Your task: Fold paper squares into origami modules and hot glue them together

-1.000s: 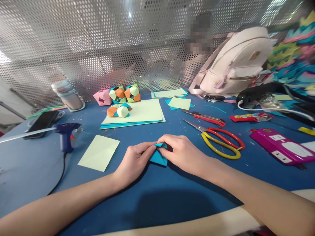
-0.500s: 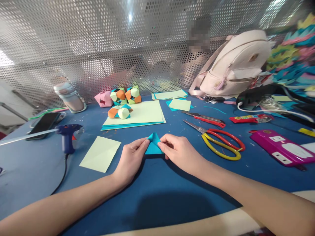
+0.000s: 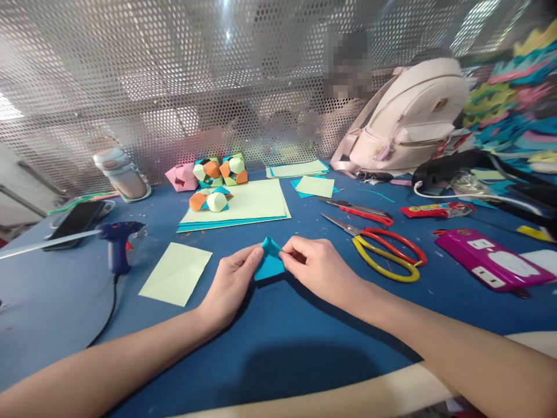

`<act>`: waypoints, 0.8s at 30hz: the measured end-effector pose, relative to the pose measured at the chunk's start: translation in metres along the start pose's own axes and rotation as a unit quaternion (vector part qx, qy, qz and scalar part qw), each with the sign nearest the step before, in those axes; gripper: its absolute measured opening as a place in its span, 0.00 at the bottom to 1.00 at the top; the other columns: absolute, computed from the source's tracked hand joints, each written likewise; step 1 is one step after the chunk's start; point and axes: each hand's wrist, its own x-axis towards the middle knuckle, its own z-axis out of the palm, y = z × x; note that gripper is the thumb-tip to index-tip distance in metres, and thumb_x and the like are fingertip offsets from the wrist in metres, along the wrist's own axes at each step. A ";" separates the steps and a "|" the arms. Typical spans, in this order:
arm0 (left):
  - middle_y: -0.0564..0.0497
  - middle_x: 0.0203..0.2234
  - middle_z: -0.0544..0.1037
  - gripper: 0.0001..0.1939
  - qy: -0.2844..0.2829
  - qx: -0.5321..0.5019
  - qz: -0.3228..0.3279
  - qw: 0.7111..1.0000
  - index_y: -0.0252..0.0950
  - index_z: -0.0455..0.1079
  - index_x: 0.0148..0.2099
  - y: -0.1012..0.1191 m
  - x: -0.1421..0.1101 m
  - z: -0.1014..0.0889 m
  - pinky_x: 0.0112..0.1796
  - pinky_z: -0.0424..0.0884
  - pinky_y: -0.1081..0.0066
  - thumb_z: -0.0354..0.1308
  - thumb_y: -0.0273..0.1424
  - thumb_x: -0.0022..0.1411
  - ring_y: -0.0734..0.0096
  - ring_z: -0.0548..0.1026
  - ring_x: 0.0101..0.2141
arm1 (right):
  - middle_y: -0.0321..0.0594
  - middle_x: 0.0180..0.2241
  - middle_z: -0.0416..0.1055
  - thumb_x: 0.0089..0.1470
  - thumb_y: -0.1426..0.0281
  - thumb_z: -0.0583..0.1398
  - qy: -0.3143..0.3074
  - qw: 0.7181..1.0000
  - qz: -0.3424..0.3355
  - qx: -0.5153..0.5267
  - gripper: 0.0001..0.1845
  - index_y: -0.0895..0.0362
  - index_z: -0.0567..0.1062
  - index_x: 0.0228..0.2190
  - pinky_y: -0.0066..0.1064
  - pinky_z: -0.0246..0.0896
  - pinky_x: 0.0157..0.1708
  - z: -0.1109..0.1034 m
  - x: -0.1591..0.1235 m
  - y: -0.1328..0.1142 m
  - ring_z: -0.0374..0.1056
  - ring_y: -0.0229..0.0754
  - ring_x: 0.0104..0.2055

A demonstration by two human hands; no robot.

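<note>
Between my two hands is a partly folded piece of blue paper (image 3: 268, 266), its top edge bent up into a peak. My left hand (image 3: 235, 278) pinches its left side with the thumb on top. On the other side, my right hand (image 3: 315, 264) grips the paper's right edge between thumb and curled fingers. Left of my left hand lies a pale green paper square (image 3: 176, 274). Scissors (image 3: 387, 249) with one red and one yellow handle rest to the right of my right hand, below a red-handled cutter (image 3: 361, 210).
Folded paper balls (image 3: 216, 199) sit on and behind a paper stack (image 3: 261, 200). A glue gun (image 3: 119, 247), phone (image 3: 76, 223) and bottle (image 3: 122, 173) stand left. At right are a purple case (image 3: 491, 261), red wrapper (image 3: 435, 210) and backpack (image 3: 409, 122) before a perforated metal panel (image 3: 183, 75).
The blue paper has tilted in my fingers, with its lower left corner turned slightly down and its peak narrower. Both hands keep their pinch; the whole view has shifted slightly.
</note>
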 end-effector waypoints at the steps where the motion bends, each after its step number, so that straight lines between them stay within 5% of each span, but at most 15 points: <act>1: 0.54 0.23 0.73 0.20 0.001 0.002 0.000 1.000 0.36 0.76 0.44 -0.001 0.001 0.000 0.28 0.63 0.75 0.54 0.44 0.59 0.73 0.65 0.25 | 0.30 0.17 0.60 0.52 0.76 0.55 -0.001 1.000 0.000 0.000 0.11 0.57 0.66 0.20 0.24 0.48 0.22 0.000 0.000 0.000 0.54 0.31 0.19; 24: 0.51 0.33 0.78 0.20 -0.012 -0.035 -0.009 0.999 0.35 0.73 0.49 -0.007 0.003 -0.003 0.36 0.65 0.73 0.56 0.41 0.58 0.70 0.70 0.33 | 0.31 0.20 0.64 0.54 0.75 0.57 0.002 1.000 -0.016 0.001 0.07 0.58 0.69 0.25 0.24 0.50 0.24 0.007 0.000 0.006 0.58 0.32 0.22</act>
